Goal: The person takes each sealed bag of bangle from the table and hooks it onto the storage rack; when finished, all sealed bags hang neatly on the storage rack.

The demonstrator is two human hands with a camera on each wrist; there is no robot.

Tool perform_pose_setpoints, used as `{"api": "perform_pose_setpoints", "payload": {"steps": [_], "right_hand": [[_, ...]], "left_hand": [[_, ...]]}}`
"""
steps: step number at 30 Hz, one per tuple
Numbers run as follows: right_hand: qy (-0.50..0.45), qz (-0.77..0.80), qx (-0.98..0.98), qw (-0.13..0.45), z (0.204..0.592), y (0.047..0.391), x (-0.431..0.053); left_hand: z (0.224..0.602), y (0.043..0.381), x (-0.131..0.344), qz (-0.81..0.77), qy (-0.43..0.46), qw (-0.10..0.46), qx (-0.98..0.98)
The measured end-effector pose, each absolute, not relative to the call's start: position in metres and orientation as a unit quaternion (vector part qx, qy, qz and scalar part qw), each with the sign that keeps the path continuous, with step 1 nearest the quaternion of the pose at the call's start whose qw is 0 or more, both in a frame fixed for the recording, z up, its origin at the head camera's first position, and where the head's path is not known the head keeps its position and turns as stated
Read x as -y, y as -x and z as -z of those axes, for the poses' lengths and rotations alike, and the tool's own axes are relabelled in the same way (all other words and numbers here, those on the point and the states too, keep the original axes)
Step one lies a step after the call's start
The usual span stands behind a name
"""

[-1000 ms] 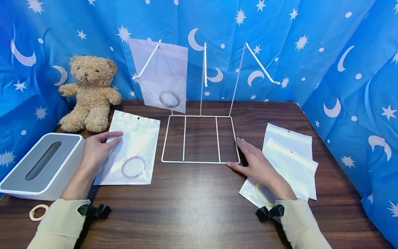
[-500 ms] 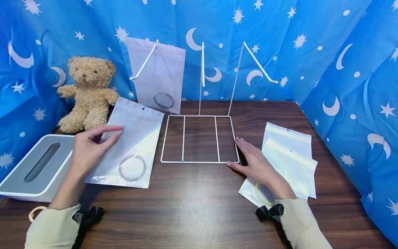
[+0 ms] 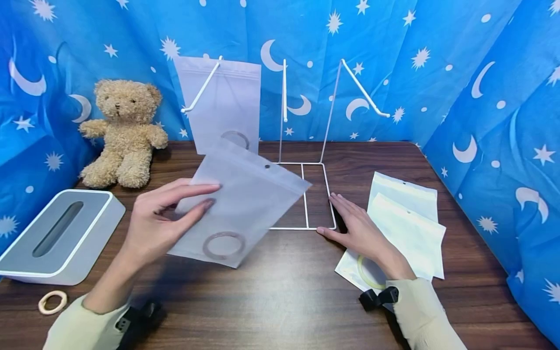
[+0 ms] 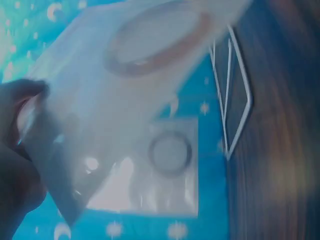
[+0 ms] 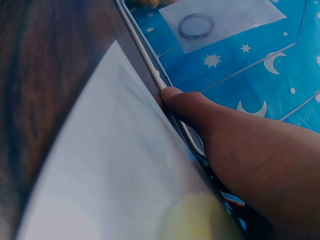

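Observation:
My left hand [image 3: 164, 218] pinches the left edge of a translucent pouch [image 3: 245, 194] between thumb and fingers. The pouch is lifted and tilted, with a hole in its top strip and a ring shape [image 3: 205, 253] low down. It covers the left part of the white wire rack's base. My right hand [image 3: 360, 228] rests with straight fingers at the right front corner of that wire rack [image 3: 305, 196]; in the right wrist view the thumb [image 5: 195, 107] touches the wire. A similar pouch [image 3: 234, 107] hangs on the rack's left prong [image 3: 201, 87].
Several white pouches [image 3: 407, 233] overlap at the right, partly under my right forearm. At the left are a grey-topped tissue box [image 3: 94, 233], a small wooden ring [image 3: 53, 302] and a teddy bear [image 3: 127, 131]. A blue curtain [image 3: 437, 29] closes off the back.
My left hand has lifted the pouch off the table and carried it right, turning it toward the rack. The right hand stays at the rack's corner. The hanging pouch has swung slightly.

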State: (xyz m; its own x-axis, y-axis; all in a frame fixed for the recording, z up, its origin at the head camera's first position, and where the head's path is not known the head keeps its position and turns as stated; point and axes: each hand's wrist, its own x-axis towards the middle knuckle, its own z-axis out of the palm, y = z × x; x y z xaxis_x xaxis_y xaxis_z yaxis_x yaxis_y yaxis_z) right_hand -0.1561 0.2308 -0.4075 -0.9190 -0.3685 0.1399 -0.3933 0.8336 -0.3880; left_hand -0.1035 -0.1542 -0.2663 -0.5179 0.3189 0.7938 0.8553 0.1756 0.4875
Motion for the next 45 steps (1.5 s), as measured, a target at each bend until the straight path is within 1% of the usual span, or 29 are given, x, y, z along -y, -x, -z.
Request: {"api": "perform_pose_setpoints", "payload": {"steps": [5, 10, 17, 28, 38, 45], "right_hand": [[-0.202, -0.208, 0.957, 0.032, 0.408, 0.156, -0.232], [-0.203, -0.207, 0.957, 0.033, 0.407, 0.157, -0.233], [-0.201, -0.208, 0.957, 0.029, 0.407, 0.157, -0.234], [-0.197, -0.204, 0.959, 0.030, 0.407, 0.156, -0.236], [-0.197, -0.208, 0.958, 0.031, 0.408, 0.154, -0.235], [-0.202, -0.208, 0.956, 0.034, 0.408, 0.156, -0.232]], "left_hand": [[0.265, 0.099, 0.127, 0.577, 0.363, 0.284, 0.675], [0.263, 0.102, 0.108, 0.655, 0.329, 0.272, 0.624], [0.264, 0.109, 0.096, 0.668, 0.311, 0.265, 0.622], [0.266, 0.121, 0.091, 0.665, 0.292, 0.266, 0.634], [0.278, 0.155, 0.081, 0.651, 0.256, 0.278, 0.659], [0.277, 0.184, 0.073, 0.666, 0.240, 0.290, 0.644]]}}
